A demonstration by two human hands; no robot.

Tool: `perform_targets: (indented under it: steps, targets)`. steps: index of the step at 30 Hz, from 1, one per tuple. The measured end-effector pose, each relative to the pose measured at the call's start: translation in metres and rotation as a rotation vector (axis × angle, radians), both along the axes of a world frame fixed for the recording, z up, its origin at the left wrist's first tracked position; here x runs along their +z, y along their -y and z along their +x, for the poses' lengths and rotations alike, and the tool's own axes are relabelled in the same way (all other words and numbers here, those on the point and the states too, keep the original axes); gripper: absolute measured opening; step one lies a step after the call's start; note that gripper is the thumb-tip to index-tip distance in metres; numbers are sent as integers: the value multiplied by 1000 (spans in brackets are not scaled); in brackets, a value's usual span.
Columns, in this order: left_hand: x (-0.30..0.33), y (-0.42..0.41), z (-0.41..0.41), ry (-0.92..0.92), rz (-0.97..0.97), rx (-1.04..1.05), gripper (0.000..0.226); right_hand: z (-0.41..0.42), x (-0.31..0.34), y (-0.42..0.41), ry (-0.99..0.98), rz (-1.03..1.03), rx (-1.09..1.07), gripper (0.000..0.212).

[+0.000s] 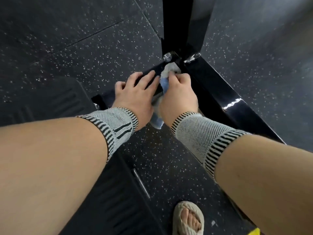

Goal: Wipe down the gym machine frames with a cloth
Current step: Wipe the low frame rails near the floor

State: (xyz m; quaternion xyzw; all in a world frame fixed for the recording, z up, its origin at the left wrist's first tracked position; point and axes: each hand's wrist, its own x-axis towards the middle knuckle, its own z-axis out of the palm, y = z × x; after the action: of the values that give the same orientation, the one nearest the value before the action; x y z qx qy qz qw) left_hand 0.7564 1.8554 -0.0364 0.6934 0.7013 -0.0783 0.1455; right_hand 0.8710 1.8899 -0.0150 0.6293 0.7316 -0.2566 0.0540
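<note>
The black gym machine frame (pixel 218 92) lies low on the floor, where an upright post (pixel 183 24) meets base bars beside a silver bolt (pixel 167 56). My right hand (pixel 179 92) grips a white and blue cloth (pixel 169 70), its bunched end pressed against the joint at the foot of the post. A loose tail of the cloth hangs below my wrists. My left hand (pixel 135 89) rests flat, fingers spread, on the short black base bar (pixel 152 70) to the left of the cloth. Both wrists wear knitted grey and black bands.
Dark speckled rubber floor (pixel 84 39) surrounds the frame. A black ribbed platform (pixel 50 102) lies at the left under my left forearm. My foot in a beige sandal (pixel 188 217) stands at the bottom, with a yellow scrap (pixel 254 232) at the lower right edge.
</note>
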Motion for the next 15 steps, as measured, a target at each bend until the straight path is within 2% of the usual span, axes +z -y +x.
perform_targets:
  steps: [7, 11, 15]
  targets:
    - [-8, -3, -4, 122, 74, 63, 72, -9, -15, -15, 51, -25, -40, 79]
    - [-4, -3, -3, 110, 64, 54, 80, 3, -14, -8, 67, -24, -45, 79]
    - [-2, -2, -3, 116, 46, 54, 77, -4, -12, -11, 85, -63, -23, 84]
